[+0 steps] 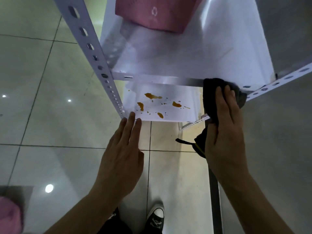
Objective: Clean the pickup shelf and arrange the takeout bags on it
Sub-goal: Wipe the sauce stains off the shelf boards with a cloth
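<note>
White shelf (168,114) stained orange; pink bag (152,14) shows recycling mark; right hand (226,132) grips cloth (211,98), left hand (123,159) spread.

A bag (157,14) sits at the back of the top shelf (185,56). Below it is a lower shelf (177,114) with spills (152,96) on it. A post with holes (94,56) stands at the left of the shelves. The left hand (121,159) is in front of the lower shelf, fingertips at its front left corner. The right hand (226,132) presses a cloth (211,95) on the front right edge of the top shelf. A shoe (156,217) is on the floor (42,98) below
</note>
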